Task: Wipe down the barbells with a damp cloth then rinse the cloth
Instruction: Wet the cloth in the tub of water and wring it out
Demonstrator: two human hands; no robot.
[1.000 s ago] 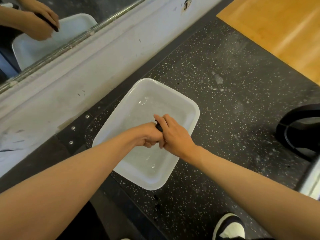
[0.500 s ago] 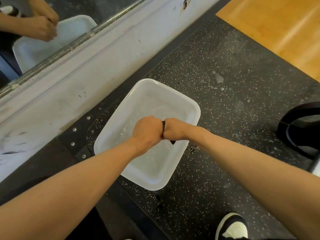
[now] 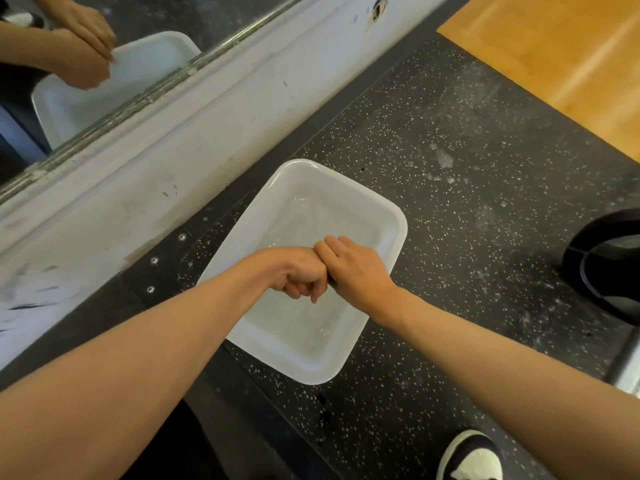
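One head-worn view looks steeply down, close over the white tub [image 3: 332,206] on the speckled floor [image 3: 460,244]; wall mirror [image 3: 207,15] upper left.

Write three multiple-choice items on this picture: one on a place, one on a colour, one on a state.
1. Where are the left hand and the right hand?
A. Over the tub
B. Over the wooden boards
C. Against the mirror

2. What colour is the floor under the tub?
A. Plain white
B. Orange
C. Black with pale specks

3. How are the two hands placed?
A. Flat and far apart
B. Curled and pressed together
C. One hanging idle at the side

Key:
1 A, both hands meet above the middle of the tub.
2 C, the speckled black floor shows all around the tub.
3 B, the fingers of both hands are curled and the hands touch, with a dark sliver of cloth between them.
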